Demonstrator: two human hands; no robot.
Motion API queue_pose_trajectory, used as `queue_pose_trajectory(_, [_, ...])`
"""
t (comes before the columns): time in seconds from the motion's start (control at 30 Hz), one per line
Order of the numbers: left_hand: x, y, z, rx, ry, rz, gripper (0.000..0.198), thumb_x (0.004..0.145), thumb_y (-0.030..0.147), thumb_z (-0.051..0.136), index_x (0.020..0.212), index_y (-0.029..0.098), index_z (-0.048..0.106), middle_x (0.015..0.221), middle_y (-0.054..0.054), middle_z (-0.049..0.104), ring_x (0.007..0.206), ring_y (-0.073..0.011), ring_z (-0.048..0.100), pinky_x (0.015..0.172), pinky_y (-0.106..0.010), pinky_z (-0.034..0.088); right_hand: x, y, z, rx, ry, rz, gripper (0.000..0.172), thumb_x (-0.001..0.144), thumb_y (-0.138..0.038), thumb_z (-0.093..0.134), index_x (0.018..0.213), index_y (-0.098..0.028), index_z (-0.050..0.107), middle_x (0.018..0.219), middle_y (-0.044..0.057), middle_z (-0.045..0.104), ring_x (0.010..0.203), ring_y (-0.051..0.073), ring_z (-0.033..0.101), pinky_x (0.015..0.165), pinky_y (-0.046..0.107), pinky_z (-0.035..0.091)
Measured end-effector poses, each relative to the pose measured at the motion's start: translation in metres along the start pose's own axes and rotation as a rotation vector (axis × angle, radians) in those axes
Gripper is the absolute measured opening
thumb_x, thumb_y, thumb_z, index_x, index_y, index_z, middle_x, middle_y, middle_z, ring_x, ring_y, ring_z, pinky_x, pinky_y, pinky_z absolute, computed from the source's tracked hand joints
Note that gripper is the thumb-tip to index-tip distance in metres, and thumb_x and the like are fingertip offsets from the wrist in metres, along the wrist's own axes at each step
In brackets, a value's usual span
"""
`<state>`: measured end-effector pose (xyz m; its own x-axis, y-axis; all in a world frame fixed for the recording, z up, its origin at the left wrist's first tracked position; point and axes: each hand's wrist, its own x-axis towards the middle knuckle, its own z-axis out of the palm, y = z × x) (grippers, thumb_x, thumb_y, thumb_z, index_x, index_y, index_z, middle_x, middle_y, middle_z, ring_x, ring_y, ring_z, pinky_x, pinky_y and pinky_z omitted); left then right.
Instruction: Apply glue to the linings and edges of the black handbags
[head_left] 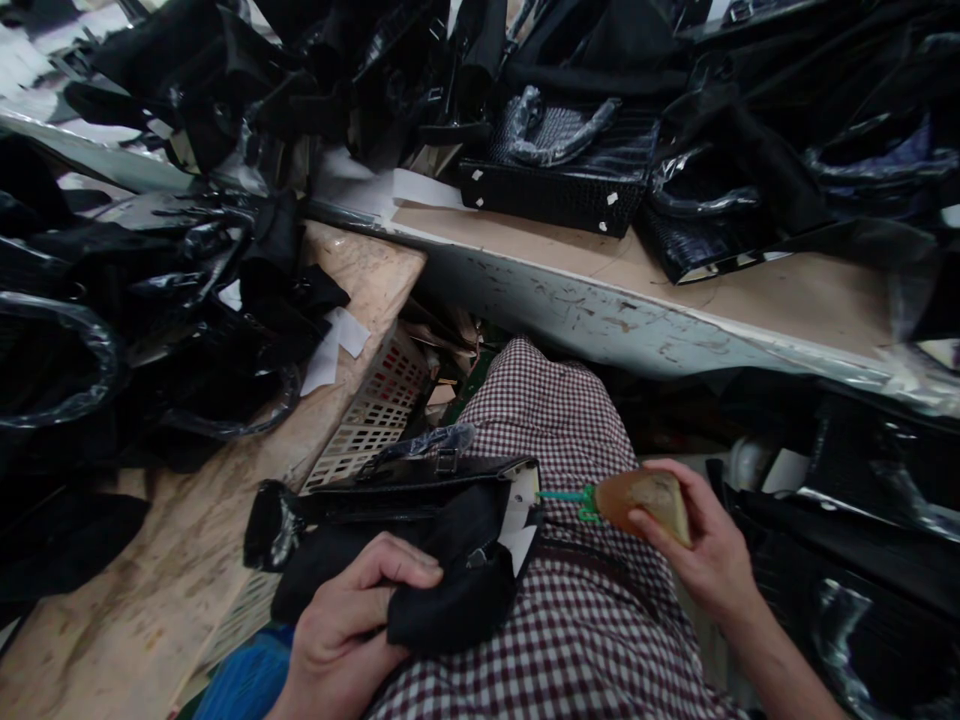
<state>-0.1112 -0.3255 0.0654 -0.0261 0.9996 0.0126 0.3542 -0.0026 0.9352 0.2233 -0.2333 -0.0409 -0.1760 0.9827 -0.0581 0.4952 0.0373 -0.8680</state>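
Observation:
A black handbag [420,480] lies across my lap, its plastic-wrapped handle [427,440] toward the far side. My left hand [352,610] is closed on the bag's loose black lining [450,605], thumb on top. In my right hand [697,540] is a squeeze bottle [645,502] of brownish liquid, held on its side with fingers wrapped round it. The bottle's thin green nozzle [562,495] points left, its tip at the pale inner edge [525,490] of the bag's right end. Whether the tip touches that edge, I cannot tell.
Several black bags [562,160] with plastic-wrapped handles crowd the bench [525,225] ahead. More black bag pieces [187,300] are heaped on the worn table [247,500] at left. A white plastic crate [367,420] stands beside my checked apron [555,400]. Black bags [862,520] also lie at right.

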Motion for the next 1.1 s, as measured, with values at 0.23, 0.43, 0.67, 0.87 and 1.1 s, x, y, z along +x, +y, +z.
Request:
queue_pose_trajectory(0.23, [-0.001,-0.002,0.000,-0.030,-0.004,-0.013,0.013,0.089,0.028,0.071,0.082,0.022,0.080,0.077,-0.008,0.072,0.076,-0.0208,0.071,0.068,-0.029,0.061,-0.002,0.001,-0.004,-0.014,-0.019,-0.006,0.040,0.086,-0.042,0.072,0.121,-0.027,0.059,0.113,0.006,0.066,0.094,0.025,0.067,0.082,0.032,0.057])
queue_pose_trajectory(0.43, [-0.003,-0.004,-0.001,-0.024,-0.010,-0.023,0.012,0.088,0.028,0.072,0.083,0.022,0.080,0.079,-0.009,0.073,0.078,-0.0219,0.071,0.070,-0.031,0.062,-0.002,-0.003,-0.009,-0.026,-0.028,0.098,0.039,0.082,-0.046,0.073,0.114,-0.025,0.064,0.104,0.005,0.071,0.087,0.026,0.070,0.080,0.034,0.059])
queue_pose_trajectory(0.67, [-0.003,-0.004,-0.001,-0.013,-0.002,-0.024,0.011,0.088,0.027,0.072,0.083,0.022,0.080,0.079,-0.008,0.073,0.077,-0.0207,0.071,0.069,-0.029,0.061,-0.001,-0.010,-0.012,0.104,-0.060,0.294,0.038,0.080,-0.048,0.074,0.110,-0.024,0.067,0.098,0.004,0.074,0.084,0.027,0.072,0.073,0.032,0.061])
queue_pose_trajectory(0.87, [0.000,-0.001,0.000,0.008,0.018,-0.011,0.010,0.086,0.029,0.074,0.083,0.021,0.078,0.078,-0.006,0.073,0.076,-0.0187,0.071,0.070,-0.026,0.061,-0.007,-0.018,-0.011,0.218,-0.075,0.378,0.039,0.080,-0.047,0.075,0.110,-0.022,0.068,0.096,0.006,0.075,0.082,0.028,0.073,0.064,0.030,0.062])
queue_pose_trajectory(1.1, [0.000,-0.002,0.001,-0.007,0.022,-0.025,0.008,0.085,0.028,0.075,0.084,0.022,0.079,0.079,-0.007,0.074,0.077,-0.0198,0.071,0.070,-0.027,0.061,-0.019,-0.027,-0.006,0.414,-0.120,0.481,0.043,0.079,-0.048,0.077,0.113,-0.023,0.068,0.097,0.007,0.075,0.072,0.027,0.071,0.053,0.029,0.059])
